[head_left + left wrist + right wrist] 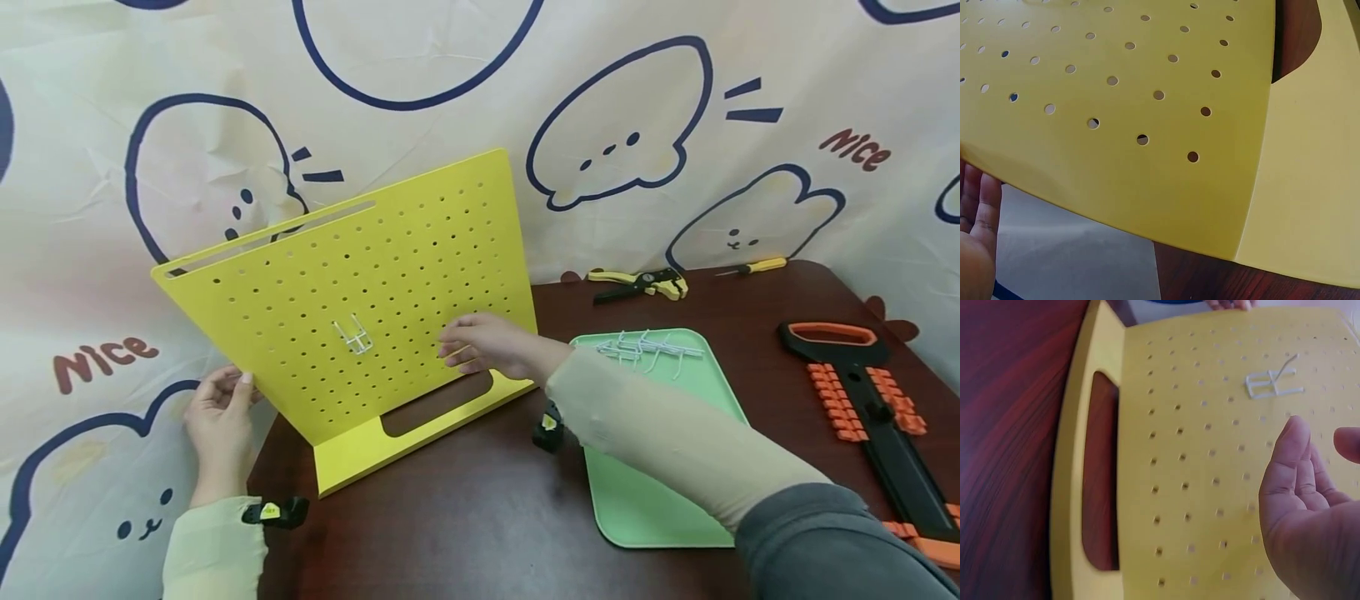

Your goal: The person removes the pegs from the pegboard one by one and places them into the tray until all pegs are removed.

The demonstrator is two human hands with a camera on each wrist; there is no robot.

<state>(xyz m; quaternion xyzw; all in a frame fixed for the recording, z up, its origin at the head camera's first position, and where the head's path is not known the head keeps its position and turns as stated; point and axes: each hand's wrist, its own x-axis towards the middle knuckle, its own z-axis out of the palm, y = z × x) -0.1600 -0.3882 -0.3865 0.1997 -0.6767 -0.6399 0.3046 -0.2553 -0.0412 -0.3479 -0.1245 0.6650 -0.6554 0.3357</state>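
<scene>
A yellow pegboard (420,275) stands tilted on the table, its slotted foot toward me. At its left edge, my left hand (221,425) grips the board between thumb and fingers; the left wrist view shows fingers (986,209) right at that edge. A white wire hook (354,335) with several prongs is fixed in the board's holes, left of the middle. My right hand (491,346) hovers before the board, to the right of the hook. Nothing is between its loosely bent fingers, and in the right wrist view the thumb (1349,444) stands apart from them.
Right of the board, a green tray (637,492) carries several white wire hooks (648,346) at its far end. Behind it lie yellow-black pliers (645,283) and a yellow-handled screwdriver (765,265). A black and orange tool rack (862,392) lies at the far right. A printed cloth (450,50) hangs behind.
</scene>
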